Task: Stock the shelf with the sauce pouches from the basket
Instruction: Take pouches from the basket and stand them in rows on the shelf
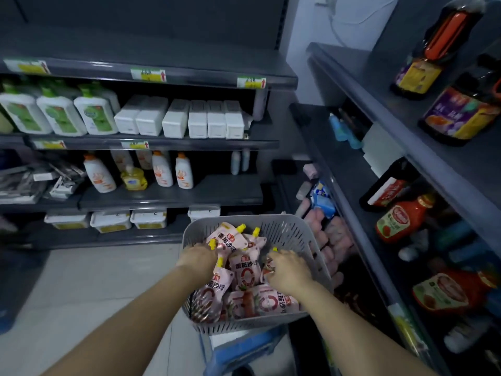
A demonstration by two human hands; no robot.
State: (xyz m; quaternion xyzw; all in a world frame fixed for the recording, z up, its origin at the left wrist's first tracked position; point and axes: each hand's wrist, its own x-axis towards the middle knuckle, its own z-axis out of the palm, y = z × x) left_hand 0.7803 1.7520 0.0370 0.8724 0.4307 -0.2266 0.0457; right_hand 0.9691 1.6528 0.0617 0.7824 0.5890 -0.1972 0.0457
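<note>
A grey perforated basket [273, 225] sits low in the middle of the head view, filled with several pink sauce pouches [245, 270] that have yellow spout caps. Both of my hands are down inside it. My left hand [196, 257] rests on pouches at the basket's left side, fingers curled over a yellow cap. My right hand [288, 270] covers a pouch at the right side, fingers bent around it. Whether either hand has a firm hold is hard to tell. The dark shelf unit [360, 169] on the right holds red sauce bottles [401, 219].
The basket stands on a blue stool [244, 348]. Shelves straight ahead carry white and green bottles [58, 112], white boxes [206, 119] and orange-capped bottles [162, 169]. Dark soy bottles [433, 47] stand on the upper right shelf. Pale tiled floor [81, 280] lies at the left.
</note>
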